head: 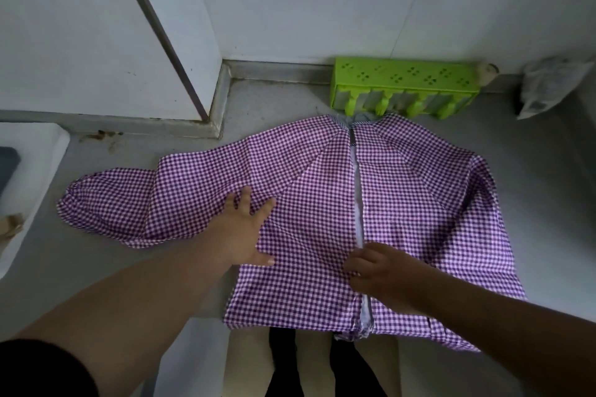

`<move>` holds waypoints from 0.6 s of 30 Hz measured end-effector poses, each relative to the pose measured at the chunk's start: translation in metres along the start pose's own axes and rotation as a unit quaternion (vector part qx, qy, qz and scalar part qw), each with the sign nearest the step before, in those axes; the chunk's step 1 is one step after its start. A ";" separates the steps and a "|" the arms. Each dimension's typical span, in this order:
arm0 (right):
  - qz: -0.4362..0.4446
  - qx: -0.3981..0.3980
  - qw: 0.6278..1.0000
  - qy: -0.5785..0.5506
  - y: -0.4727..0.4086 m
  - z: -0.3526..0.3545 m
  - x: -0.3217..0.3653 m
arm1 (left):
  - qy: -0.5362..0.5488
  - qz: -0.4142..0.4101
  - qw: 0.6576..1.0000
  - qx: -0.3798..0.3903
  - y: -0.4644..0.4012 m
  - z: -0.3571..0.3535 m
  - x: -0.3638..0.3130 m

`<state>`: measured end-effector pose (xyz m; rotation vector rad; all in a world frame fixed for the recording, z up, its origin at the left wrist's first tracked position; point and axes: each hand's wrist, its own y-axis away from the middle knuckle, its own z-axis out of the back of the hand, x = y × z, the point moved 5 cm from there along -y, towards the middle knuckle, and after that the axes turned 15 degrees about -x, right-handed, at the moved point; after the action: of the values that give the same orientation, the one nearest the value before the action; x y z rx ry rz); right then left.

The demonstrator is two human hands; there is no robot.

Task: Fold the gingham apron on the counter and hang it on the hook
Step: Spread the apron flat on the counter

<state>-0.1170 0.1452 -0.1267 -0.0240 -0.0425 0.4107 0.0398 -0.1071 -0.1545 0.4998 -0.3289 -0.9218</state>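
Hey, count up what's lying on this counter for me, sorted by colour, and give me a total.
Purple and white checked: 1, the gingham apron, spread flat on the counter
Green: 1, the plastic rack against the back wall
White or grey: 1, the crumpled bag at the far right
Total: 3

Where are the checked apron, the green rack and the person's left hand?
gingham apron (416,190): head view, on its right front panel.
green rack (403,74): head view, on its perforated top.
left hand (243,229): head view, on the back of the hand, pressed flat on the apron.
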 end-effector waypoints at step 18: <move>-0.419 0.034 0.893 -0.158 0.083 -0.012 -0.043 | -0.059 -0.246 0.966 -0.059 -0.012 0.054 -0.171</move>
<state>-0.1890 0.2042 -0.1428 0.1304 -0.3488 -0.4582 -0.0908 0.0133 -0.1255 0.4235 -0.2587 -1.4506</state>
